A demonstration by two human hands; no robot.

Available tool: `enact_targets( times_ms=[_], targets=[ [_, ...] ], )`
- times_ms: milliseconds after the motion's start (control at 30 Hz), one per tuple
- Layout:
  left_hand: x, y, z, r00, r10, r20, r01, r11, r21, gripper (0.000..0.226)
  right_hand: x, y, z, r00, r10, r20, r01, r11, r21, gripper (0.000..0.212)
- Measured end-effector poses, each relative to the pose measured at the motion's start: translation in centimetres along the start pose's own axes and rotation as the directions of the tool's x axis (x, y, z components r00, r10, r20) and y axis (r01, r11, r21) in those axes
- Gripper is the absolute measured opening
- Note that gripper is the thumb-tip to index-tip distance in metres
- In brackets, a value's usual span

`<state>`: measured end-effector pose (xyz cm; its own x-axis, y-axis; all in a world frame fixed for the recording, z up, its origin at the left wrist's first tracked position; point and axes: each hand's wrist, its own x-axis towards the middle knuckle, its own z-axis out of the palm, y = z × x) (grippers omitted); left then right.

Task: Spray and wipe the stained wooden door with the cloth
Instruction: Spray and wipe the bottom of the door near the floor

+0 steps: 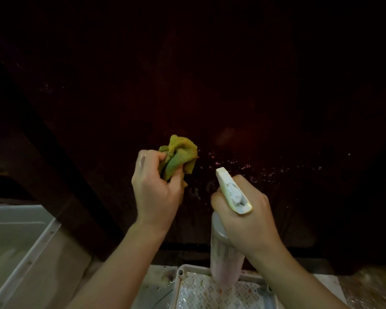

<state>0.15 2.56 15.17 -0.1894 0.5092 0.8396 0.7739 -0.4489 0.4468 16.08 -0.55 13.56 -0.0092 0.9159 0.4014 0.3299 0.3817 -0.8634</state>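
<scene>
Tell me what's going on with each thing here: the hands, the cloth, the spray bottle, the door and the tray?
Left hand: grip closed round the cloth, raised near the door.
Cloth: yellow-green, bunched up, held.
Right hand: wrapped round the bottle's neck.
Spray bottle: held upright, nozzle pointing at the door.
Door: dark wood, speckled with stains near the nozzle.
Tray: white, spotted with stains, lying below the bottle.

i counted two hands of mine, the left hand [153, 188] and the right hand [246, 216], one cloth [178, 158], one spray bottle [226, 237], one door [210, 74] and one tray [212, 293] at the bottom.
</scene>
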Motion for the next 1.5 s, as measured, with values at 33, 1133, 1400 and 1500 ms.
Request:
enact_targets(
  times_ms=[33,1133,1400,1500],
  targets=[
    [0.0,0.1,0.1,1.0,-0.006,-0.006,0.006,1.0,0.0,0.02,-0.1,0.1,0.0,1.0,0.018,0.016,-0.018,1.0,0.0,0.013],
    [-1.2,3.4,3.0,0.984,0.135,0.112,-0.134,0.991,-0.017,0.024,-0.9,2.0,-3.7,0.996,0.045,-0.071,-0.051,0.995,-0.084,0.022],
    [-1.7,3.4,3.3,0.963,0.113,0.243,-0.118,0.993,0.006,0.026,-0.6,1.5,-4.5,0.992,0.101,-0.076,-0.102,0.995,-0.017,0.016],
    [-1.6,3.6,3.2,0.973,0.096,0.209,-0.099,0.995,0.001,0.031,-0.8,1.6,-4.6,0.992,0.123,-0.03,-0.123,0.992,-0.014,0.016]
  ],
)
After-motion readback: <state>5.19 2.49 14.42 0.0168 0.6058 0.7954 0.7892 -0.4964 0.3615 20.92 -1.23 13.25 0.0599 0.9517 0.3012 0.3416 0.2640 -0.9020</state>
